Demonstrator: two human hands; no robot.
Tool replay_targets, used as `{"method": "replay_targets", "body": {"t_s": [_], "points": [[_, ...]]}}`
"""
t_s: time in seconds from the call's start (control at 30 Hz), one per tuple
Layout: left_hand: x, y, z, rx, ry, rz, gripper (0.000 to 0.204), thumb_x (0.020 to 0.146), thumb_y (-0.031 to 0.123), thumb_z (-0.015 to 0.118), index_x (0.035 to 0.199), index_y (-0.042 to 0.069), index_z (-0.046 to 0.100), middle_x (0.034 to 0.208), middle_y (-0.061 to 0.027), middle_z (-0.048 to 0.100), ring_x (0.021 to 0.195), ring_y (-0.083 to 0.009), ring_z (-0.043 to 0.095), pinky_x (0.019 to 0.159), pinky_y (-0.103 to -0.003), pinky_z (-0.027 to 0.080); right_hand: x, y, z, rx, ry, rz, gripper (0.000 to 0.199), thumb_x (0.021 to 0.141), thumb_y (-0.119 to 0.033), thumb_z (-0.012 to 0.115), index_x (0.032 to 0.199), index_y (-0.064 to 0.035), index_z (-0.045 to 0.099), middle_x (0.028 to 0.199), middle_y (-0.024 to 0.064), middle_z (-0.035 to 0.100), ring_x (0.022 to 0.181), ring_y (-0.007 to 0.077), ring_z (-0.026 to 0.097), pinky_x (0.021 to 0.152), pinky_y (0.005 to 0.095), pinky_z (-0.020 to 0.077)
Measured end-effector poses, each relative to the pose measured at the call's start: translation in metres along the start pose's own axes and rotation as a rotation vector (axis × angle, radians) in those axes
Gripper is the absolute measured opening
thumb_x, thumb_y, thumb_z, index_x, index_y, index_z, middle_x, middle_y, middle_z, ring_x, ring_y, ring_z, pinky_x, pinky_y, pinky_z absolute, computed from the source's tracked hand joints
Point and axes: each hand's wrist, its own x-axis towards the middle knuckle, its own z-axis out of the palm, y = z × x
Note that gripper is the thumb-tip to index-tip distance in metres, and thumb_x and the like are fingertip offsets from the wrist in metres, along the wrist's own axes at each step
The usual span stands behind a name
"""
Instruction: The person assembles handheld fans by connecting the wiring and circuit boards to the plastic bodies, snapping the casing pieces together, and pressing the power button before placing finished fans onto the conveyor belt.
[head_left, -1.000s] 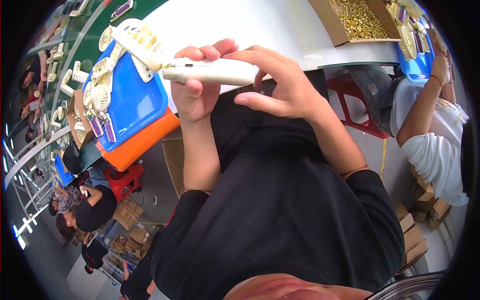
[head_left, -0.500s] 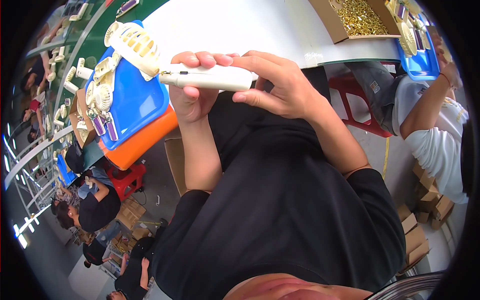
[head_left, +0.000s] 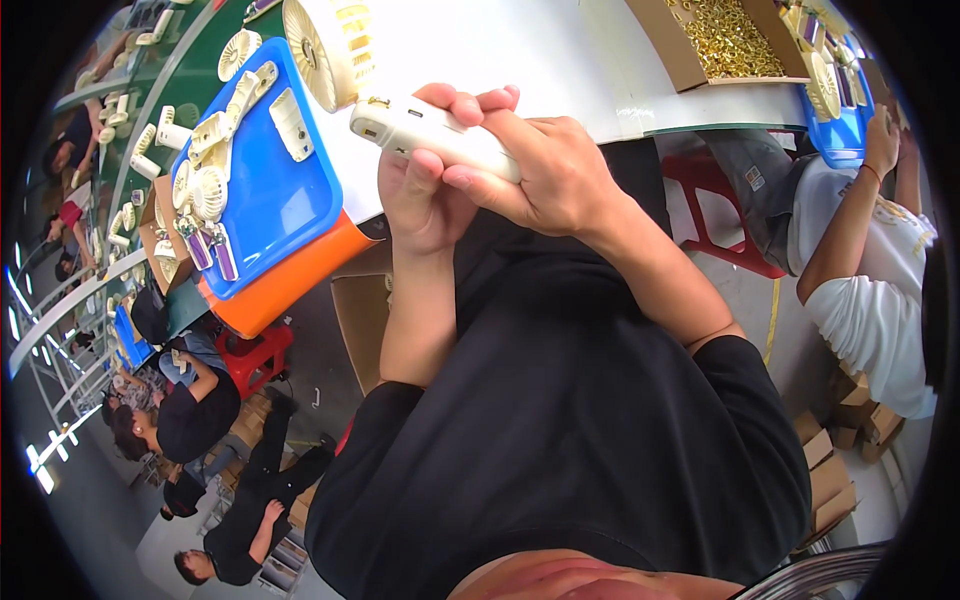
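Observation:
Both my hands are closed around the cream handle [head_left: 455, 140] of a small handheld fan, held up over the front of the white table. Its round slotted fan head [head_left: 325, 50] is at the handle's far left end, tipped away, with a small gold-coloured metal piece at the joint. My left hand [head_left: 425, 195] grips the handle from below, thumb on the near side and fingertips showing beyond the far side. My right hand [head_left: 565, 175] wraps the handle's right end, its thumb along the near side. The handle's underside and right tip are hidden by my fingers.
Left of me, a blue tray [head_left: 280, 215] holds cream fan parts and purple battery-like pieces, above an orange bin [head_left: 265, 295]. A cardboard box [head_left: 655, 30] of small gold-coloured metal pieces stands far right. Beside it, a co-worker's arm [head_left: 850, 210] reaches to another blue tray [head_left: 840, 140].
The fan has turned in my hands: its head swung up and away from over the tray, and the handle now slopes down rightward. My right hand has closed further around the handle's end.

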Motion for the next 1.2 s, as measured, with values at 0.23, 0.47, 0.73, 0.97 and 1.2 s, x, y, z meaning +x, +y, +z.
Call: {"method": "replay_targets", "body": {"t_s": [0.23,0.47,0.73,0.97,1.2], "points": [[0.011,-0.003,0.020,-0.029,0.062,0.084,0.049,0.101,0.039,0.067,0.134,0.006,0.054,0.110,-0.0052,0.063,0.119,-0.0228,0.061,0.119,-0.060,0.038,0.008,-0.005,0.008,0.057,0.224,-0.097,0.056,0.089,-0.027,0.078,0.121,0.0151,0.059,0.086,0.0213,0.072,0.067,0.0350,0.072,0.057,0.0378,0.0557],[0.021,-0.005,0.011,-0.015,-0.024,0.107,0.047,0.099,0.043,0.068,0.126,0.006,0.057,0.103,-0.0045,0.062,0.116,-0.0225,0.062,0.118,-0.060,0.038,0.006,-0.004,0.014,0.076,0.312,-0.108,0.053,0.088,-0.027,0.079,0.118,0.0142,0.061,0.079,0.0184,0.071,0.065,0.0326,0.072,0.056,0.0353,0.0551],[0.029,0.003,0.004,0.079,-0.078,-0.028,0.052,0.097,0.050,0.069,0.125,0.007,0.057,0.103,-0.0060,0.063,0.116,-0.0282,0.063,0.115,-0.058,0.041,0.007,0.002,0.009,0.165,0.359,-0.030,0.040,0.086,-0.035,0.082,0.098,-0.0003,0.066,0.070,0.0120,0.065,0.059,0.0300,0.067,0.054,0.0365,0.0528],[0.029,-0.007,0.001,-0.396,-0.119,-0.048,0.062,0.099,0.055,0.063,0.137,0.006,0.051,0.113,-0.0097,0.064,0.119,-0.0357,0.062,0.109,-0.056,0.047,0.005,-0.008,0.008,0.057,0.410,-0.053,0.034,0.087,-0.029,0.082,0.098,0.0007,0.068,0.072,0.0113,0.064,0.060,0.0251,0.067,0.053,0.0360,0.0514],[0.032,0.014,0.019,0.188,0.003,-0.175,0.076,0.103,0.053,0.056,0.152,-0.001,0.037,0.132,-0.0151,0.061,0.127,-0.0337,0.059,0.115,-0.052,0.042,0.001,0.010,0.000,1.939,-0.088,0.570,0.055,0.109,-0.045,0.043,0.111,0.0065,0.064,0.074,0.0092,0.064,0.052,0.0135,0.057,0.045,0.0283,0.0490]]}}
